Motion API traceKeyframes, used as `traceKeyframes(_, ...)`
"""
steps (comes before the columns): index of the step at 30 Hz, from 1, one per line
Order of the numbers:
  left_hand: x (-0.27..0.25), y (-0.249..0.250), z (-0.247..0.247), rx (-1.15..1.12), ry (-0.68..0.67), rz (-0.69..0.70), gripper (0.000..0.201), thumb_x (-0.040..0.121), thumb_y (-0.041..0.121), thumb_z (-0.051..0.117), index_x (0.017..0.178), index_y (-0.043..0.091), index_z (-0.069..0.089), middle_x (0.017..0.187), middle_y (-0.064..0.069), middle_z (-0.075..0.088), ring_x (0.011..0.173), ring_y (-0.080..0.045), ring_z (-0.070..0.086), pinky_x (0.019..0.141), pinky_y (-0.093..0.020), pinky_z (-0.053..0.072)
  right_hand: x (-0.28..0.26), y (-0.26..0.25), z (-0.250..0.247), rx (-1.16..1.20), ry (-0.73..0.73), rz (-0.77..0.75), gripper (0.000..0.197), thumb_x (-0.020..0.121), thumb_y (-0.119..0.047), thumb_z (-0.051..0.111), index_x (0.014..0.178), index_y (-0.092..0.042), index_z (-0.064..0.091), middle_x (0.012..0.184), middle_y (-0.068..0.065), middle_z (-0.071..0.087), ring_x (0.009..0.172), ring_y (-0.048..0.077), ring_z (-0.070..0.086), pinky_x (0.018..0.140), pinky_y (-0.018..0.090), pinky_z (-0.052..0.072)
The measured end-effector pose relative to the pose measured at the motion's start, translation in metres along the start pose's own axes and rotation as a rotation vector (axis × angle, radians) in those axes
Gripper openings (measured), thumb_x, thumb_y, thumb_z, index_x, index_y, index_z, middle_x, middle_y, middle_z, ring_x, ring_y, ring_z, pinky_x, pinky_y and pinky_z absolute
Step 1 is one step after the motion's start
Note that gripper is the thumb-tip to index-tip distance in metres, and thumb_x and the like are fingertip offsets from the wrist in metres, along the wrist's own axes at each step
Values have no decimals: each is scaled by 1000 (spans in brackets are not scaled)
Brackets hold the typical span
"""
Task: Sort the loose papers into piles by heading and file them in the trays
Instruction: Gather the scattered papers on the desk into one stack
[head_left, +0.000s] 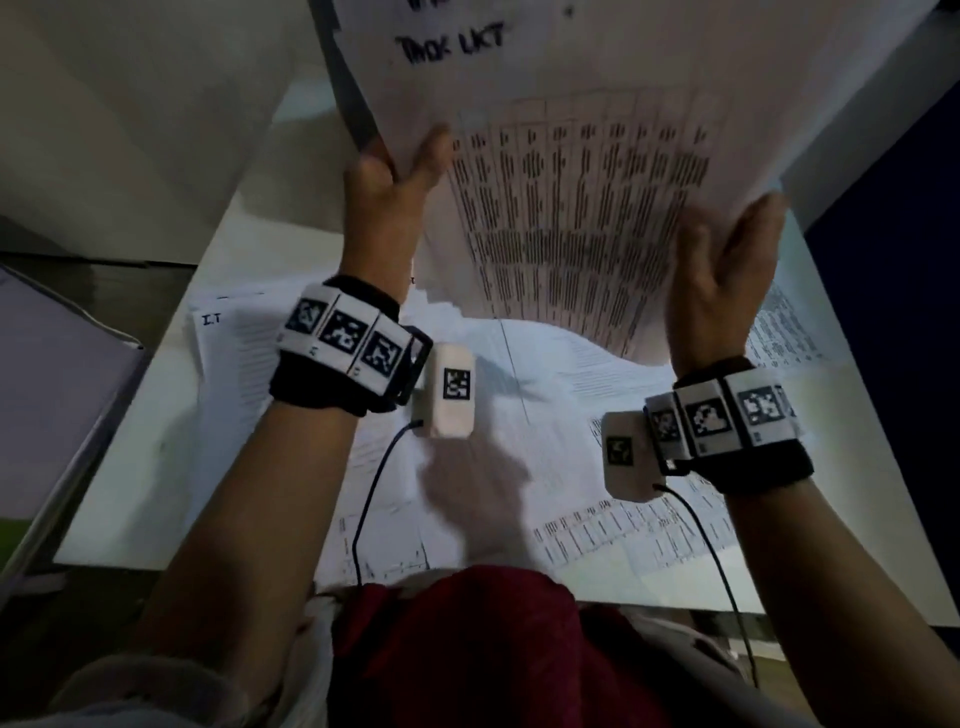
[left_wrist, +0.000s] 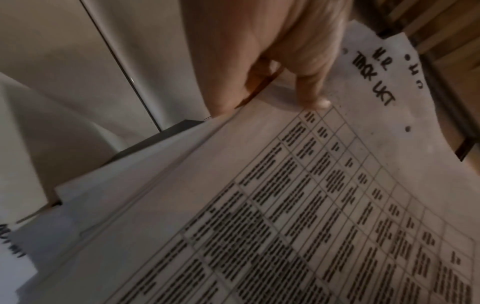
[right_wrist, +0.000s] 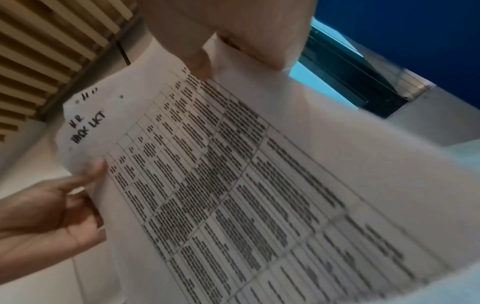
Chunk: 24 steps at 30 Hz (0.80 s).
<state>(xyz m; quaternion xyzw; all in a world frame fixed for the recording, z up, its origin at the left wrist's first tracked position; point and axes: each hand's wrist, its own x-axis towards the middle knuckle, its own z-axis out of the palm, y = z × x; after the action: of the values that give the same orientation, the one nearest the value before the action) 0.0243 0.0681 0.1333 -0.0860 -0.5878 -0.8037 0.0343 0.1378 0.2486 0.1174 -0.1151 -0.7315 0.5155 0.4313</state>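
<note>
Being held up above the table (head_left: 156, 467): a sheet (head_left: 571, 208) lying between left hand (head_left: 384, 208) and right hand (head_left: 727, 275). Gripping the sheet's left edge with the left hand, thumb lying on the near face. Pinching the right edge with the right hand. Lying spread on the table beneath and before the sheet: loose papers (head_left: 467, 467), overlapping one another. Sitting left of the table: a tray (head_left: 57, 395).
</note>
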Motion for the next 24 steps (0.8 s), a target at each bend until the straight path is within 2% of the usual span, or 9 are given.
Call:
traceKeyframes(2, -5, 0, -9, -58, -28, -42, 45, 62, 28, 78, 97, 6, 61, 80, 8, 72, 83, -11, 65, 92, -37, 51, -14, -1, 5, 73, -22, 64, 25, 87, 0, 47, 105, -8, 31, 94, -13, 48, 83, -15, 50, 77, 9, 41)
traceKeyframes(5, -17, -12, -27, -12, -132, -132, 59, 46, 42, 85, 90, 10, 63, 77, 9, 72, 79, -8, 67, 77, -27, 53, -35, 10, 9, 108, -30, 191, 35, 85, -3, 54, 109, -13, 30, 100, -12, 51, 88, -14, 53, 83, 15, 45)
traceKeyframes(8, -28, -31, -35, 91, -208, -225, 45, 57, 28, 78, 94, 8, 62, 79, 10, 72, 78, -1, 67, 74, -20, 52, -49, 17, 16, 83, 4, 265, 35, 79, -3, 54, 105, -10, 32, 93, -10, 52, 78, -15, 53, 75, 13, 45)
traceKeyframes(11, -32, -43, -43, 195, -193, -255, 32, 82, 4, 64, 112, -3, 58, 100, -6, 68, 77, 4, 65, 78, -18, 52, -59, 24, 25, 11, 51, 286, 28, 83, 3, 51, 99, -8, 31, 85, -13, 50, 67, -19, 49, 63, 4, 40)
traceKeyframes(14, -20, -32, -53, 125, -207, -210, 34, 86, 5, 59, 118, -2, 53, 108, -12, 63, 95, -14, 65, 91, -29, 51, -61, 25, 35, -35, 62, 280, 24, 86, 2, 48, 95, -10, 30, 82, -15, 47, 64, -19, 46, 62, 4, 37)
traceKeyframes(16, -6, -18, -62, 70, -146, -172, 36, 84, 11, 60, 118, -1, 54, 113, -16, 62, 106, -26, 61, 97, -39, 48, -62, 23, 47, -79, 24, 259, 22, 87, 1, 48, 96, -10, 31, 79, -16, 44, 61, -20, 44, 60, 2, 34)
traceKeyframes(20, 32, -9, -111, 222, 166, -142, 34, 86, 11, 58, 117, -3, 56, 120, -14, 61, 110, -21, 58, 93, -27, 43, -75, 18, 82, -202, -223, 207, 15, 86, -7, 51, 91, -12, 38, 63, -13, 39, 56, -11, 46, 53, 6, 31)
traceKeyframes(22, 43, -16, -145, 425, 259, -219, 40, 88, 12, 55, 120, -13, 51, 128, -25, 53, 114, -27, 54, 86, -25, 40, -88, 18, 104, -248, -410, 239, 13, 87, -9, 53, 92, -13, 42, 59, -9, 44, 51, 4, 42, 54, 19, 30)
traceKeyframes(24, 41, -28, -180, 748, 294, -387, 39, 93, 14, 48, 123, -11, 50, 130, -26, 51, 119, -34, 50, 87, -29, 42, -104, 18, 123, -298, -588, 274, 11, 89, -8, 54, 98, -7, 48, 67, 4, 59, 60, 15, 48, 58, 23, 31)
